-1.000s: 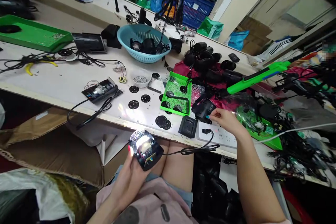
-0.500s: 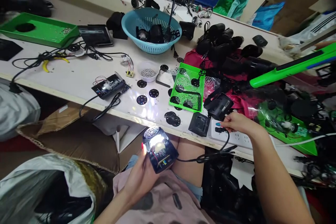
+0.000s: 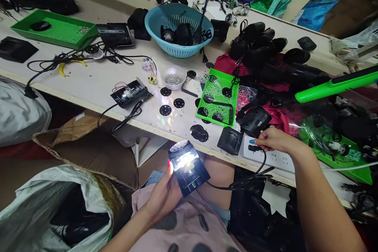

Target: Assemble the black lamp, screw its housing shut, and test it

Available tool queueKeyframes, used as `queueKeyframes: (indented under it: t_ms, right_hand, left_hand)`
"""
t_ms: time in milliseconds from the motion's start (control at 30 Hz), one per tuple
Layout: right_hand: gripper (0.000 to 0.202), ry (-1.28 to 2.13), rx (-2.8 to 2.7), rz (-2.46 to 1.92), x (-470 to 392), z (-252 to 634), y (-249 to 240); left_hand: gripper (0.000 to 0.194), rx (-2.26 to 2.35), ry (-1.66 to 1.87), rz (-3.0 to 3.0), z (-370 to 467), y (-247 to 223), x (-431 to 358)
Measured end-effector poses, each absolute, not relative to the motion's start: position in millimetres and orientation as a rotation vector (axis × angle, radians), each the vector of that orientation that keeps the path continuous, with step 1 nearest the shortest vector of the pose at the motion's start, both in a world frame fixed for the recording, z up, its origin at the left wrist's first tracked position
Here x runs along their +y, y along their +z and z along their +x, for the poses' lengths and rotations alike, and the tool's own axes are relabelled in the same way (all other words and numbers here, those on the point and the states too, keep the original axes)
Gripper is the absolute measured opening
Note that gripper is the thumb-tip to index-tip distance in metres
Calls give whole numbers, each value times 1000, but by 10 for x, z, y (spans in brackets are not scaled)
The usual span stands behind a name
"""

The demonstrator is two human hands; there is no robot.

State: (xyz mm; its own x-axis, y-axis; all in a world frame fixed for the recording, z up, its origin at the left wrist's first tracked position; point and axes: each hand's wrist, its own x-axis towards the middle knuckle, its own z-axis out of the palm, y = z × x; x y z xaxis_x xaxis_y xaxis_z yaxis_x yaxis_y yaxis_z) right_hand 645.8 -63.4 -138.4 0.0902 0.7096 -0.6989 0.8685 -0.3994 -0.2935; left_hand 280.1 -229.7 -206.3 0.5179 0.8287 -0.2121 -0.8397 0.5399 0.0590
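The left hand (image 3: 169,189) grips the lit black device (image 3: 190,171) above the lap, beyond the front edge of the desk (image 3: 141,122). The right hand (image 3: 270,140) is at the white power strip (image 3: 267,153), fingertips near the black plug (image 3: 254,148); whether its grip is closed on anything cannot be told.

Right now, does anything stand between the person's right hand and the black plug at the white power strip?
Nothing visible: the right hand is right at the black plug, and the dark housing lies beyond, not between.
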Motion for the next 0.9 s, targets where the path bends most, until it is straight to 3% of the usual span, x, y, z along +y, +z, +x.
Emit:
queueKeyframes:
  t_ms: [333,467,567,667,767,900]
  right_hand:
    - [68,-1279,1730,2314,-860,6426,-1269]
    - [75,-1005,2034,2608,-1165,6198,-1089]
    - [41,-927,2361,2669,-1516,5755,-917]
    - [17,-1175,2676,2272,-1816,5265,-875]
    - [23,-1476,2729,1990,-1958,4935,-961]
    - [30,-1728,2685,1968,-1987,4796,-1086]
  left_hand:
    - [38,339,1022,-52,2768,-2236,-2378]
    - [39,382,1016,11,2766,-2202,-2346]
    - [39,342,1013,68,2792,-2142,-2283]
    - [39,326,1004,119,2841,-2080,-2216]
    - [40,352,976,136,2888,-2021,-2172]
    - [47,386,953,131,2930,-1956,-2151]
